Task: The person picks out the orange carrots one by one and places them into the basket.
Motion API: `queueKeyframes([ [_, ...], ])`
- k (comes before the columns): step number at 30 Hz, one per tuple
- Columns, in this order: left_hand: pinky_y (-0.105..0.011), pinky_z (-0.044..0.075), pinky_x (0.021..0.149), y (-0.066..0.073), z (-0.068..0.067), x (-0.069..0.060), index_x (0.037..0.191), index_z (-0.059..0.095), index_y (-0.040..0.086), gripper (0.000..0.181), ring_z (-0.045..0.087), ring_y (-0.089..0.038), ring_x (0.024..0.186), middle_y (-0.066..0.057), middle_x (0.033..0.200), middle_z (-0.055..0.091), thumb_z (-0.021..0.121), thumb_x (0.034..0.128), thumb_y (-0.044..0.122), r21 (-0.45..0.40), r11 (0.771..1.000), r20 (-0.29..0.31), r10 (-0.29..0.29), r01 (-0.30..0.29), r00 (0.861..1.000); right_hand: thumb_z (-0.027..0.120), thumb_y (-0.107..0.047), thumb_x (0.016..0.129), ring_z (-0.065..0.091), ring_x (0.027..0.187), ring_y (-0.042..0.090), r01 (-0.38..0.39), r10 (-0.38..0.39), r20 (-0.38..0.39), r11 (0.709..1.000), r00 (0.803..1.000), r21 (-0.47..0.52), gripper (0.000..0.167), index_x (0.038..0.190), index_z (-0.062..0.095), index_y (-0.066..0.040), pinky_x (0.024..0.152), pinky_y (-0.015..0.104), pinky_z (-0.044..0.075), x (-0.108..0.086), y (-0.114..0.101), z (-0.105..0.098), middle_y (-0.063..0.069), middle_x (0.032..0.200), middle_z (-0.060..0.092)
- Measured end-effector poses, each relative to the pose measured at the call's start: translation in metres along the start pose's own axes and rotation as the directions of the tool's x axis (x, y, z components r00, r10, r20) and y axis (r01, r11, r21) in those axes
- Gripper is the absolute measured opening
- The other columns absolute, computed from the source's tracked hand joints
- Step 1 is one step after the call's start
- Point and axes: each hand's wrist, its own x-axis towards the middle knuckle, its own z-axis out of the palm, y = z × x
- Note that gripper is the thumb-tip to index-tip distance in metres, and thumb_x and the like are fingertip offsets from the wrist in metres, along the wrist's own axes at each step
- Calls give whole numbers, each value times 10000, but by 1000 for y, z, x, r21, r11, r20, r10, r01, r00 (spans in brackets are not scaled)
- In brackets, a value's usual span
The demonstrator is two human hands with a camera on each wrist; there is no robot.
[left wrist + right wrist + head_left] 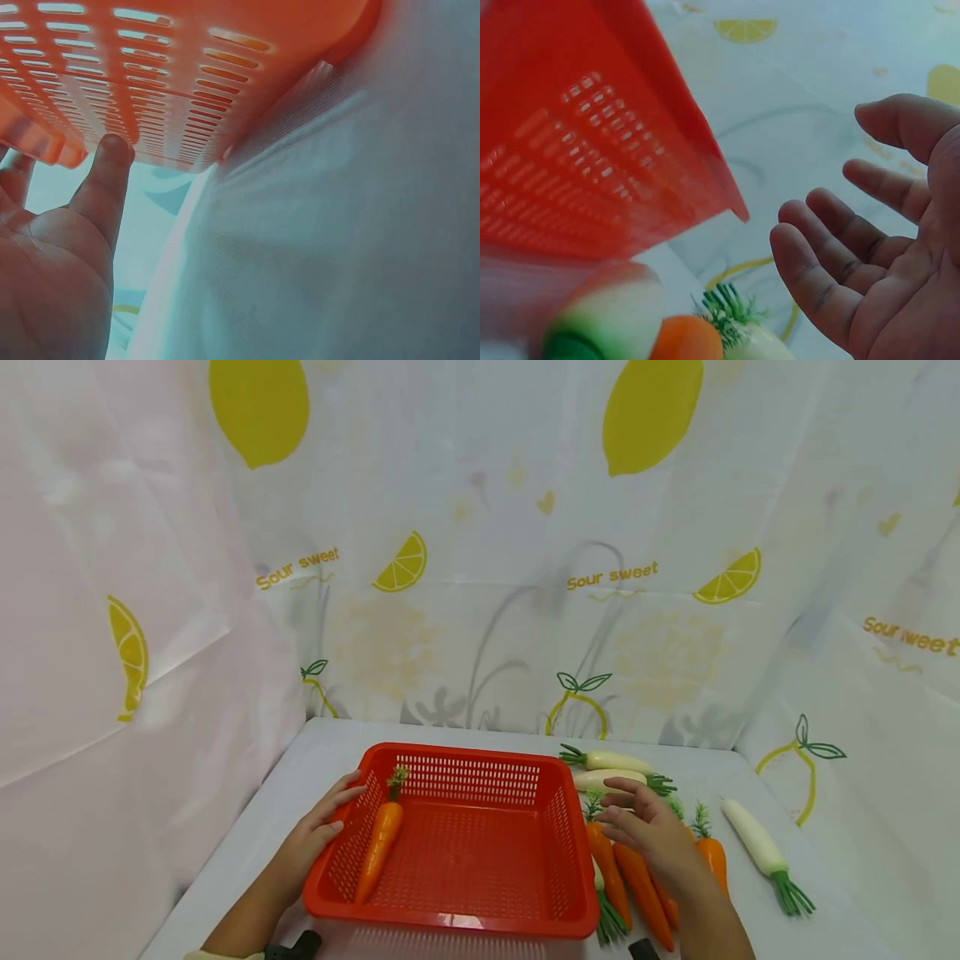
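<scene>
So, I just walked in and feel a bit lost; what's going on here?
A person has both hands at a red basket on a white table. The left hand touches the basket's left side. The right hand is empty, held just off the basket's right side, fingers spread. One carrot lies inside, along the left; more carrots and some white radishes lie outside, to the right.
</scene>
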Motion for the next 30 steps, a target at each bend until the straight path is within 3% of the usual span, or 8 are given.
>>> queueKeyframes([
  [8,-158,407,1070,-1,0,2,1537,438,-21,476,214,174,1467,-160,1746,126,403,1076,87,-55,998,20,-18,19,1000,575,-248,1084,611,1216,284,-41,39,-46,998,998,-47,557,1558,379,-28,967,354,572,-7,16,-15,253,1423,497],
  [16,-154,400,1075,0,1,1,1531,432,-43,472,212,158,1476,-171,1742,124,397,1079,89,-54,999,19,-5,6,1000,590,-273,1078,592,1259,303,-84,72,-100,988,992,-127,570,1574,393,-72,966,355,567,-9,28,-21,238,1482,498],
  [23,-168,423,1066,3,4,1,1504,454,-53,455,244,146,1472,-170,1734,148,416,1071,83,-54,999,12,4,-3,1000,592,-279,1076,498,1390,368,-145,97,-175,948,980,-284,554,1562,414,-83,1016,385,534,-12,35,-30,233,1519,514],
  [30,-166,429,1049,3,4,-1,1479,489,-43,438,262,134,1468,-206,1718,175,445,1066,95,15,1000,-4,25,-25,1000,608,-468,1044,494,1399,399,-186,115,-206,912,972,-367,676,1579,400,-110,1071,505,492,-16,38,-41,239,1535,511],
])
